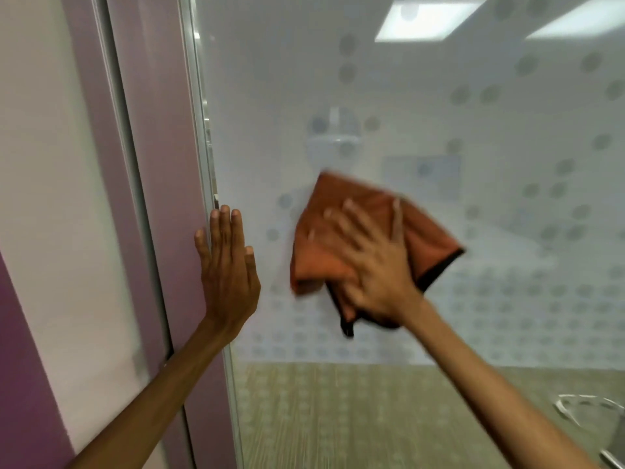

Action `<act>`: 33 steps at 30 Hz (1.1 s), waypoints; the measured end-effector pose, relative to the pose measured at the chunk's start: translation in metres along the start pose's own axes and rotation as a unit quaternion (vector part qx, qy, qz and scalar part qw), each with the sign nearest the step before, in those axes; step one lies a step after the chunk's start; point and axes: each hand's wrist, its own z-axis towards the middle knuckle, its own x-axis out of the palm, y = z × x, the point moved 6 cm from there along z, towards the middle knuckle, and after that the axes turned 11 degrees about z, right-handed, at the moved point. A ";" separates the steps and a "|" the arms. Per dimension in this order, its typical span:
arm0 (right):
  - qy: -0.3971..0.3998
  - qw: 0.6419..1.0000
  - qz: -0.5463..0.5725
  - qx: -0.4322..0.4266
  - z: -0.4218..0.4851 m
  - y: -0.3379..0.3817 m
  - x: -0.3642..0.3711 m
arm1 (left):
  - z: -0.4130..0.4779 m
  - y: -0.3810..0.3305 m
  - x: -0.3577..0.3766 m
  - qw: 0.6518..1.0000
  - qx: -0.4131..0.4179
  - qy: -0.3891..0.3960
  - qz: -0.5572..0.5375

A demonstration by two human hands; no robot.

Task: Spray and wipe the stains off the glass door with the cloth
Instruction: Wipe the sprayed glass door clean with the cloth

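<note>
Wiping the frosted-dot glass door (389,96) with an orange cloth (341,255).

The rigid, breakable pane is taking only flat pressure; the left hand (228,265), open and grasping nothing, is bracing at its metal edge (203,130). The right hand (375,262) is pressing the soft, light, bunched cloth against mid-pane with fingers spread. No spray bottle or container is showing.
</note>
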 end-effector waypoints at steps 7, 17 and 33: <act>-0.084 0.982 -0.122 0.115 0.118 -0.114 -0.106 | 0.038 -0.050 -0.002 0.998 0.068 0.011 0.015; -0.101 0.979 -0.123 0.128 0.067 -0.107 -0.089 | 0.070 -0.096 0.001 1.000 0.014 0.003 -0.010; 0.018 0.977 -0.066 0.200 -0.184 -0.058 -0.005 | -0.042 -0.163 0.025 0.996 0.067 0.050 -0.031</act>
